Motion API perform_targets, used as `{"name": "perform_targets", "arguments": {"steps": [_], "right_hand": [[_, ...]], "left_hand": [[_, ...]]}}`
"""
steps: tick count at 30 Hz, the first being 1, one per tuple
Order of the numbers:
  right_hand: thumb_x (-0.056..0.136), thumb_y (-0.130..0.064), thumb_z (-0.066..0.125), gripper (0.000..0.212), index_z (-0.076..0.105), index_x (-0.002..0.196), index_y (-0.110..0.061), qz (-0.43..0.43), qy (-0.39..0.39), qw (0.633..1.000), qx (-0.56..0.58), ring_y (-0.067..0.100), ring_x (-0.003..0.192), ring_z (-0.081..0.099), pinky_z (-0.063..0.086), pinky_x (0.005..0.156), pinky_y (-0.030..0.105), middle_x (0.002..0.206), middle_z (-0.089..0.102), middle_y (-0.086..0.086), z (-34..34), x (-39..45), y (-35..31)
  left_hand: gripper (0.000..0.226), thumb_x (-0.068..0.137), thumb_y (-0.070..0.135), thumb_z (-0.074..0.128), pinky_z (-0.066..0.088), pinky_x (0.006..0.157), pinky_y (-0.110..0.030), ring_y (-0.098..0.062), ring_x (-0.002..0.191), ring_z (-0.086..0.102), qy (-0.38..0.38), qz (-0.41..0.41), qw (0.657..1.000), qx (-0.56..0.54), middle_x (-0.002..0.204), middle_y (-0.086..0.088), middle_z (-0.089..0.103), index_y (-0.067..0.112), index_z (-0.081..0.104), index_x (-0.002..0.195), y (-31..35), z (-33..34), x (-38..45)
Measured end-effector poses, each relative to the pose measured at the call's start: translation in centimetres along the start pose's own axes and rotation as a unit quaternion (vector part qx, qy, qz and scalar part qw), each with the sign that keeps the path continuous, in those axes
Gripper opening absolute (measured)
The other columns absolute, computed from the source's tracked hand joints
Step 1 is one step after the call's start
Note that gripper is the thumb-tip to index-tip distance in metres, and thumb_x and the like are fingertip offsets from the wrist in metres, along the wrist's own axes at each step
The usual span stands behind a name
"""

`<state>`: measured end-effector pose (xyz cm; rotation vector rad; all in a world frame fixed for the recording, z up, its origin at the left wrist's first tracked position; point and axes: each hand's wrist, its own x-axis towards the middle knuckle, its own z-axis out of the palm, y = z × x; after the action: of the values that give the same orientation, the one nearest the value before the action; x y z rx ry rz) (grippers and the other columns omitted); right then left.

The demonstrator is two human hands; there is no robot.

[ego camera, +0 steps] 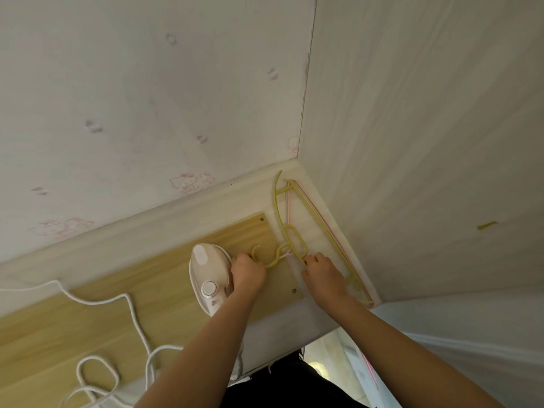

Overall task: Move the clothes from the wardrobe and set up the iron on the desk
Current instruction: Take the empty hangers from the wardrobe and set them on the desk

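— Pale whitewashed wooden worktop [294,322], pushed into the corner, with a light yellow-grained wood panel [97,316] screwed flat onto it.

— On the panel?

— White and pale pink steam iron [209,275], lying flat, its white braided cord [129,307] looping off to the left.

— And right of that?

— Olive-yellow plastic clothes hanger [294,245] flat by the side wall, hook reaching over the panel's edge; thin pink hanger [332,234] lying under it.

The small plastic steam iron [209,276] is white, its woven cord [129,312] also white. The thin plastic hanger [290,241] is yellow-green; a pink one [288,201] seems under it. At nine o'clock, the wallpaper [123,107] has faint pink cartoon-cat prints. The desk panel [123,290] shows light wood grain.
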<state>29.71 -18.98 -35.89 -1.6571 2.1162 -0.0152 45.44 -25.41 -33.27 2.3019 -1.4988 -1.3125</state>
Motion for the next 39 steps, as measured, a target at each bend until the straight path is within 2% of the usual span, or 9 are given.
{"name": "perform_targets", "arguments": {"steps": [4,7,13,16,18,23,29,35,39], "right_hand": [[0.095,-0.016,0.041,0.025,0.050,0.118,-0.010,0.005,0.002,1.000,-0.012,0.024,0.103,0.052,0.041,0.070,0.032,0.115,0.055,0.007,-0.3,-0.4,-0.1],[0.094,-0.010,0.039,0.025,0.049,0.117,-0.009,0.003,0.009,1.000,-0.021,0.026,0.103,0.054,0.039,0.068,0.032,0.113,0.057,0.008,-0.9,-0.6,-0.2],[0.094,-0.011,0.037,0.024,0.048,0.115,-0.007,-0.017,0.017,0.998,-0.054,0.029,0.103,0.054,0.031,0.064,0.032,0.113,0.057,0.010,-2.1,-1.8,-0.3],[0.093,-0.011,0.038,0.025,0.047,0.116,-0.006,-0.026,0.020,0.997,-0.068,0.030,0.106,0.053,0.037,0.067,0.034,0.114,0.056,0.011,-2.7,-2.5,-0.1],[0.091,-0.011,0.040,0.026,0.046,0.116,-0.005,-0.028,0.019,0.997,-0.070,0.030,0.107,0.052,0.043,0.073,0.036,0.115,0.056,0.012,-2.8,-3.0,0.2],[0.090,-0.011,0.042,0.030,0.047,0.118,-0.003,-0.033,0.042,0.996,-0.074,0.032,0.110,0.052,0.045,0.080,0.037,0.116,0.057,0.014,-3.1,-5.1,0.8],[0.092,-0.014,0.041,0.047,0.035,0.137,-0.003,-0.026,0.059,0.995,-0.079,0.030,0.120,0.045,0.041,0.091,0.036,0.127,0.052,0.014,-2.6,-9.9,1.1],[0.094,-0.018,0.046,0.048,0.037,0.137,-0.001,-0.026,0.139,0.988,-0.055,0.032,0.123,0.044,0.039,0.098,0.037,0.130,0.051,0.015,-3.0,-17.4,1.8],[0.090,-0.016,0.055,0.042,0.049,0.127,0.001,-0.024,0.205,0.977,-0.055,0.035,0.114,0.051,0.044,0.091,0.040,0.119,0.058,0.017,-3.9,-23.1,2.3]], "left_hand": [[0.033,0.089,0.011,0.048,0.045,0.093,-0.040,-0.034,0.106,0.052,0.000,0.026,1.000,0.011,0.125,-0.019,0.050,0.001,0.052,0.120,0.0,0.5,-0.7],[0.039,0.090,0.009,0.047,0.037,0.096,-0.038,-0.036,0.115,0.046,-0.006,0.039,0.999,0.020,0.129,-0.021,0.044,-0.001,0.045,0.127,0.0,0.9,-1.5],[0.052,0.091,0.006,0.047,0.034,0.101,-0.039,-0.036,0.123,0.042,0.013,0.081,0.996,0.029,0.136,-0.023,0.038,-0.005,0.030,0.139,-0.5,2.0,-3.3],[0.058,0.090,0.007,0.049,0.032,0.107,-0.040,-0.036,0.129,0.037,0.012,0.099,0.994,0.041,0.142,-0.022,0.034,-0.005,0.026,0.142,-0.7,2.3,-4.6],[0.056,0.089,0.008,0.049,0.031,0.109,-0.043,-0.037,0.130,0.035,0.018,0.114,0.992,0.054,0.142,-0.022,0.034,-0.004,0.028,0.140,-1.0,2.3,-5.4],[0.052,0.088,0.007,0.046,0.031,0.108,-0.041,-0.034,0.130,0.032,0.046,0.175,0.978,0.101,0.142,-0.019,0.036,-0.003,0.032,0.137,-1.6,1.8,-7.5],[0.049,0.093,0.009,0.043,0.034,0.106,-0.038,-0.029,0.130,0.033,0.059,0.263,0.954,0.132,0.141,-0.012,0.040,0.007,0.035,0.140,-3.5,1.7,-11.0],[0.041,0.092,0.005,0.045,0.044,0.096,-0.035,-0.026,0.122,0.046,0.094,0.376,0.914,0.121,0.129,-0.011,0.055,0.007,0.049,0.132,-6.3,2.7,-16.3],[0.035,0.091,0.002,0.049,0.047,0.091,-0.034,-0.026,0.115,0.053,0.113,0.449,0.881,0.095,0.119,-0.011,0.062,0.005,0.057,0.125,-8.1,3.8,-20.5]]}}
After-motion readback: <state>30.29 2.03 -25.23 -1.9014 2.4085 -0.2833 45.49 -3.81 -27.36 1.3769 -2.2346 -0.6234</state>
